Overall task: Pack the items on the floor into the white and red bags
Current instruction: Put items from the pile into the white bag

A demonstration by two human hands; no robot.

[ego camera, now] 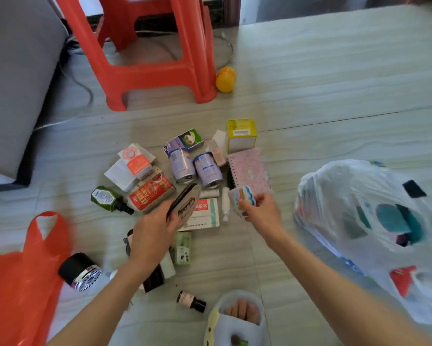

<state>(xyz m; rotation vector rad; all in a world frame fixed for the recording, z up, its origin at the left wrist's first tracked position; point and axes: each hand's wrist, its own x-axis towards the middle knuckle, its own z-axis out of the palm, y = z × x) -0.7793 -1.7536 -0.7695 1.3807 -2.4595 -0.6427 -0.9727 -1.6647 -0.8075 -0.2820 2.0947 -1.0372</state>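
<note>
Fingers point(171, 216) of the left hand point(152, 236) curl round a flat beige zip pouch with dark script lettering point(186, 207), lifted just above the pile. Right hand point(262, 208) pinches a small wavy-striped blue, orange and white packet point(243, 199), possibly a sponge; blur makes it hard to say.

Step in hand: mid-pack, two items picked, neither bagged yet. Red plastic carrier bag point(17, 278) lies at 8 o'clock, white translucent plastic bag point(374, 221) at 3 o'clock, already part-filled.

Next move, my guess: each hand swings outward to its nearer bag, needs the mouth open. Plenty left on the floor: two purple tins point(197, 168), pink spiral notebook point(249, 168), green bottle point(107, 199).
</note>
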